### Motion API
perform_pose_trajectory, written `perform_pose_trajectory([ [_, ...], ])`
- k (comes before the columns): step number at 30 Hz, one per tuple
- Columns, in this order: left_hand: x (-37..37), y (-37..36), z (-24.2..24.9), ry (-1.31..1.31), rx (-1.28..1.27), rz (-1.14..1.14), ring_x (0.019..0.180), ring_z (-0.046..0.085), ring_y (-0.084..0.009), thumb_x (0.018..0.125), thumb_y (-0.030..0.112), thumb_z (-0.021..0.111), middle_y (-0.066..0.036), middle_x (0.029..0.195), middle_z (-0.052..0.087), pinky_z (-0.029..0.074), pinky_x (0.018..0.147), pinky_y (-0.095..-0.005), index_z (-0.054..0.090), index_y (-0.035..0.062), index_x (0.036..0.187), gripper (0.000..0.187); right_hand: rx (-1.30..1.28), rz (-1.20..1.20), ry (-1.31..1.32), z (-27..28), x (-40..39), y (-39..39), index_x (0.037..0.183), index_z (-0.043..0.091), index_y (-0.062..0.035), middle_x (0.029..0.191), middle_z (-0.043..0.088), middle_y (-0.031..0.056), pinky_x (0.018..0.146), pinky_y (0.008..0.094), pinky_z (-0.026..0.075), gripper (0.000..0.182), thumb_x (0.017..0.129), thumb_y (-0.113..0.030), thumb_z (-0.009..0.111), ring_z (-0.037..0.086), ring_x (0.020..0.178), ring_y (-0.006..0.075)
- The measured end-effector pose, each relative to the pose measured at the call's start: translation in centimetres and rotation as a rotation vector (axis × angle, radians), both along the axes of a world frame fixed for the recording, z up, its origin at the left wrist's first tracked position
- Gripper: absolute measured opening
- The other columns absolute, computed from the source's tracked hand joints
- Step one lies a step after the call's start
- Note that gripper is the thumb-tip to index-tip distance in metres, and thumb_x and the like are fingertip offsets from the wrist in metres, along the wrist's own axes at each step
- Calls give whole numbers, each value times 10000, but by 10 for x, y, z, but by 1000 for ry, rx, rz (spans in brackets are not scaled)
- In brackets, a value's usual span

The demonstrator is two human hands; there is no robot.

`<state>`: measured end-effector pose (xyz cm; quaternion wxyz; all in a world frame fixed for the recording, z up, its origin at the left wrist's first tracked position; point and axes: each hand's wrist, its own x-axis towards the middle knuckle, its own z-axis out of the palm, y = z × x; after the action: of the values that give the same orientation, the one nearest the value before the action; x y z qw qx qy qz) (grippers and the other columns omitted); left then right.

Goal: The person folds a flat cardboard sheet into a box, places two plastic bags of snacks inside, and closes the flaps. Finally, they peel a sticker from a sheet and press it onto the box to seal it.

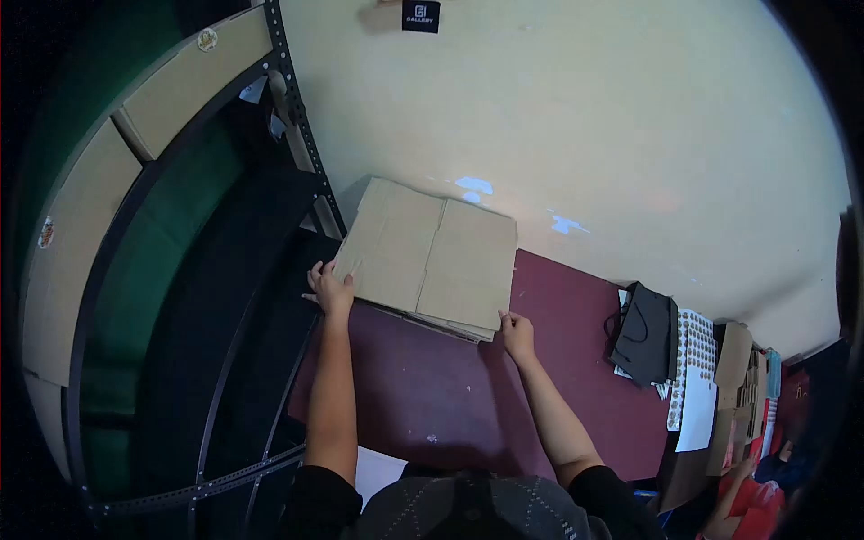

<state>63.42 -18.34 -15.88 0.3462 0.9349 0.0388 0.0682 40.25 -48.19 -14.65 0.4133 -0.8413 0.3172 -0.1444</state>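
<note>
A stack of flattened cardboard boxes (432, 256) lies on the dark red table (576, 360), its far side close to the wall. My left hand (333, 288) rests against the stack's near left corner, fingers spread apart along the edge. At the near right corner, my right hand (517, 337) grips the cardboard edge, thumb upright and fingers curled. The layers at the near edge sit slightly uneven. What lies beneath the stack is hidden.
A black metal shelf (301, 135) with cardboard boxes (193, 85) stands on the left. On the right are a black paper bag (646, 333), sticker sheets (695, 337) and an open carton (731, 360). Another person in red (754, 508) is at lower right.
</note>
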Motion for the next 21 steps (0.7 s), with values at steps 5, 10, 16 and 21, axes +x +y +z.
perform_pose_trajectory([
  [5,-54,12,16,14,-41,-51,1336,248,-358,664,201,783,-86,1326,437,1,1005,-722,583,148,1072,456,67,3,-137,33,-37,-6,932,630,55,679,605,116,625,318,451,358,918,-291,544,547,650,146],
  [10,-163,13,53,320,-1053,-466,970,589,-207,698,-87,697,-161,1077,566,466,859,-321,367,63,1135,567,192,-6,-324,49,-99,-47,988,612,45,800,613,38,675,266,442,300,944,-235,516,532,739,104],
  [16,-250,-10,104,346,-1502,-617,1151,505,-251,781,155,712,-168,1256,507,401,976,-367,150,72,1430,862,378,-7,-508,111,-187,-95,989,616,15,844,585,-23,708,225,399,276,955,-239,513,492,774,66],
  [21,-244,-54,138,284,-1476,-563,1126,527,-218,839,131,652,-156,1245,520,418,948,-325,285,-6,1367,658,294,59,-411,133,-243,-132,995,618,22,805,565,-41,721,220,387,263,955,-214,510,476,768,67],
])
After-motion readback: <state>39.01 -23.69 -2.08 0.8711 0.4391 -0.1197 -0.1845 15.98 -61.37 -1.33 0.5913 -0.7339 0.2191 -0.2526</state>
